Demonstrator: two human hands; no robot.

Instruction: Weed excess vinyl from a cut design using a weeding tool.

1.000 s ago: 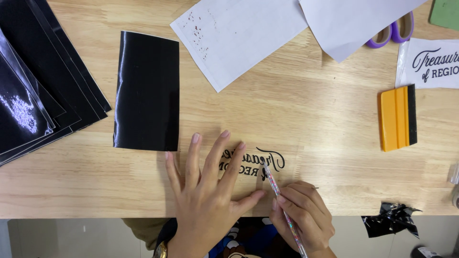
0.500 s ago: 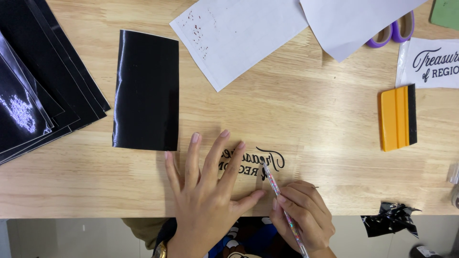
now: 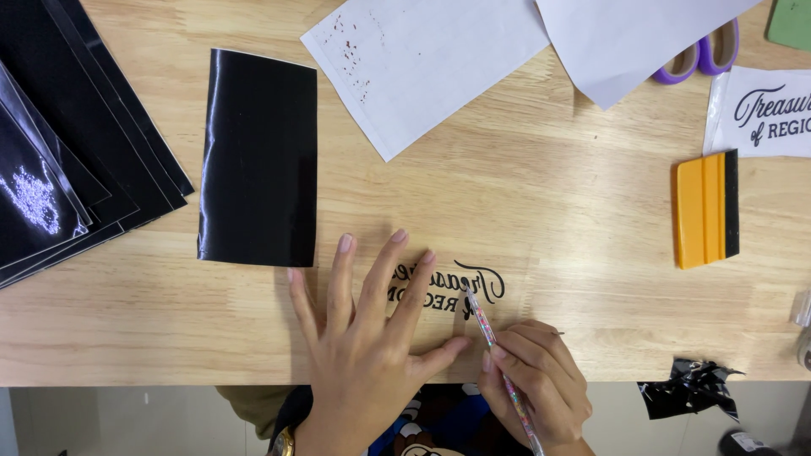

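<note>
At the far left a stack of black sheets point(image 3: 76, 160) lies fanned across the corner of the wooden desk point(image 3: 549, 211), and just right of it a single glossy black sheet point(image 3: 258, 160) lies flat on its own. Neither has shifted since the earlier pictures.

Below that sheet's lower edge, the left hand point(image 3: 367, 338) is spread flat, palm down, its grip open with all fingers splayed, pressing on the left part of a clear transfer film with black mirrored script lettering point(image 3: 473, 287) at the near edge of the desk. The hand has stayed in the same spot over the last second.

Just to its right, the right hand point(image 3: 536, 384) has its grip closed around a thin glittery weeding pen point(image 3: 494, 355), held slanted with the tip touching the lettering. The tip sits at much the same letter as before; any movement is too slight to tell.

Further back, two white paper sheets point(image 3: 439, 59) overlap, with purple scissor handles point(image 3: 697, 55) showing beneath. At the right lie a white lettered decal point(image 3: 760, 114), a yellow squeegee with a black edge point(image 3: 705, 207), and, near the front edge, a crumpled black vinyl scrap point(image 3: 688, 384), all unmoved.
</note>
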